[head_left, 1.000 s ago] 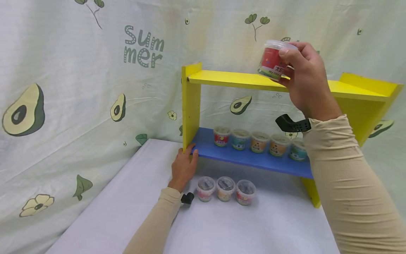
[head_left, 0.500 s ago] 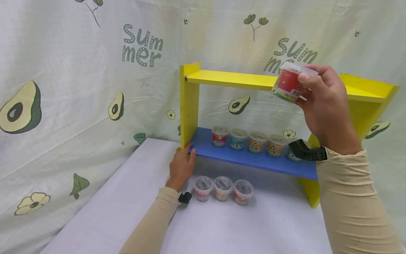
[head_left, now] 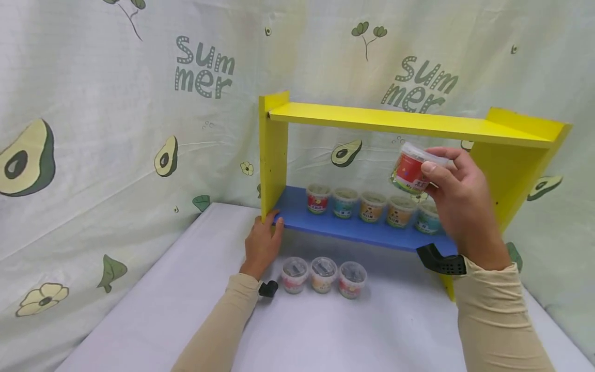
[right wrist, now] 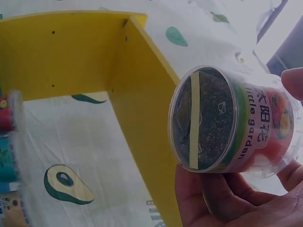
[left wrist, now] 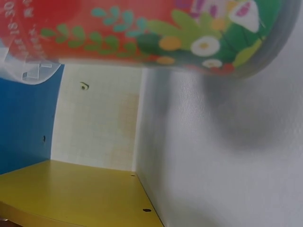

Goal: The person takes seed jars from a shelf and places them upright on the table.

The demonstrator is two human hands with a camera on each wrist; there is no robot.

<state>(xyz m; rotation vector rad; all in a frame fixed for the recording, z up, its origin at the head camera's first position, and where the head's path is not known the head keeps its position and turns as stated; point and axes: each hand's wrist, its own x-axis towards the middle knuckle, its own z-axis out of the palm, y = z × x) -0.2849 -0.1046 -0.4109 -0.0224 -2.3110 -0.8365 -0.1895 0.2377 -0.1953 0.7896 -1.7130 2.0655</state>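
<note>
**Mid-air: a small red cup held between two shelves**

Seen from the head camera, a person's right hand (head_left: 457, 206) pinches a small clear plastic cup with a red label (head_left: 411, 169) between thumb and curled fingers, tilted slightly. The cup hangs in the air inside a yellow shelf unit (head_left: 273, 155), below the yellow top board (head_left: 353, 115) and above the blue lower shelf (head_left: 353, 231), near the unit's right side panel. It touches neither board.

The right wrist view shows the same cup from underneath: a clear base with dark, grainy contents and a pale strip across it, fingers wrapped around its side.

Directly under the held cup, a row of five similar cups (head_left: 372, 206) stands along the blue shelf, with red, teal and orange labels. Three more cups (head_left: 323, 274) sit side by side on the white tabletop (head_left: 176, 305), just in front of the shelf.

The left hand (head_left: 262, 244) rests against the shelf's left upright where it meets the blue shelf, fingertips hooked loosely round the front corner. The left wrist view shows a red floral cup, blurred and very close.

An avocado-print cloth (head_left: 93, 129) reading "Summer" hangs behind.
</note>
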